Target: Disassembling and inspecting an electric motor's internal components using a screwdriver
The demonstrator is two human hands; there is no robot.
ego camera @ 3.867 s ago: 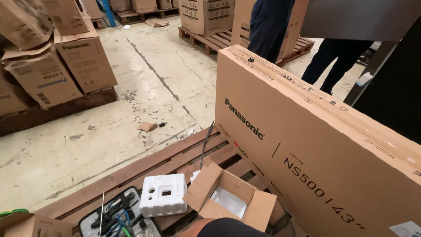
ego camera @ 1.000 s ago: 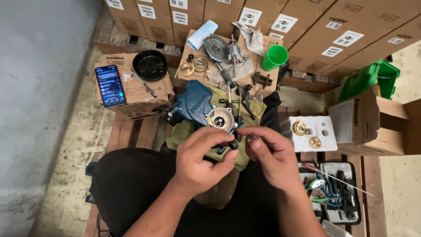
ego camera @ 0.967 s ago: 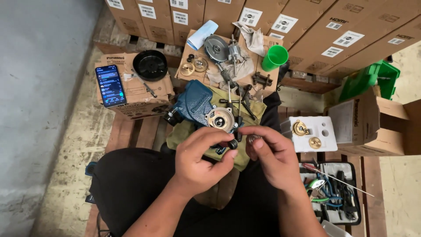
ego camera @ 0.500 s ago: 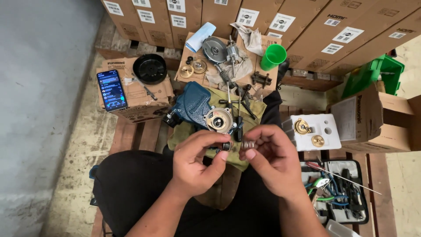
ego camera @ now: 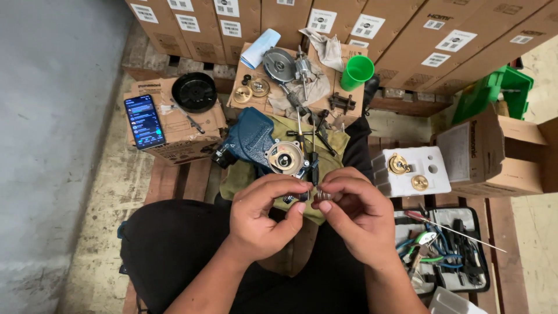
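Both hands met over the person's lap. The left hand (ego camera: 264,218) and the right hand (ego camera: 354,212) pinched between their fingertips a small metal part (ego camera: 321,195) (too small to tell exactly what, though it looked like a short spring or ringed sleeve). Each hand was curled narrow, thumb and forefinger closed on an end of that part, and the remaining fingers were folded loosely.

Just beyond the hands, a blue pump body (ego camera: 250,138) with a round metal face (ego camera: 285,158) lay on an olive-yellow cloth (ego camera: 334,145), with dark thin tools (ego camera: 314,125) resting beside it. To the left, a cardboard box (ego camera: 192,131) carried a lit smartphone (ego camera: 144,121) and a black round cover (ego camera: 195,91). Farther off, another carton top (ego camera: 247,72) held brass discs (ego camera: 251,91), a grey metal housing (ego camera: 279,63), a rag (ego camera: 328,49) and a green plastic cup (ego camera: 356,72).

To the right of the hands, a white foam block (ego camera: 436,168) held two brass pieces (ego camera: 407,172). Nearer the person, an open tool case (ego camera: 476,273) held pliers and screwdrivers. Everything sat on a wooden pallet (ego camera: 186,180).
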